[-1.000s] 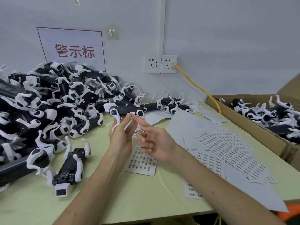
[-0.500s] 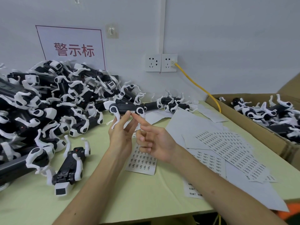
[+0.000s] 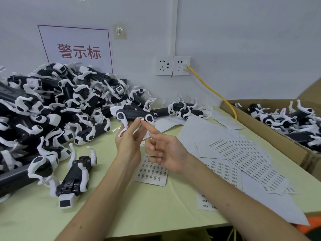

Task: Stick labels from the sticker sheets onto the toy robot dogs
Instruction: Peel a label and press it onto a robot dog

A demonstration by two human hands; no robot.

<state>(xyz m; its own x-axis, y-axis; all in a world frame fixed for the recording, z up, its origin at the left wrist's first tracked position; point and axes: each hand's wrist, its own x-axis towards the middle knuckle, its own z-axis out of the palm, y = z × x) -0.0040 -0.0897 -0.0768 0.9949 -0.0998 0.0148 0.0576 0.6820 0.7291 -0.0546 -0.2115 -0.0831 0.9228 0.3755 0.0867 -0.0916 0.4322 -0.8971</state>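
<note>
My left hand (image 3: 128,143) holds a black-and-white toy robot dog (image 3: 133,115) up above the table, fingers curled round its body from below. A small white label (image 3: 142,118) sits on the dog's underside. My right hand (image 3: 165,150) points its index finger at that label, the fingertip touching it, with the other fingers curled in. A small sticker sheet (image 3: 152,171) lies on the table under both hands. Larger sticker sheets (image 3: 246,159) spread out to the right.
A big heap of toy robot dogs (image 3: 45,110) fills the left side, with one dog (image 3: 74,178) lying apart near the front. A cardboard box (image 3: 271,134) on the right holds more dogs. A yellow cable (image 3: 213,93) runs down from the wall socket.
Both hands and the held dog stay almost in place. My right index finger keeps pressing at the label on the dog.
</note>
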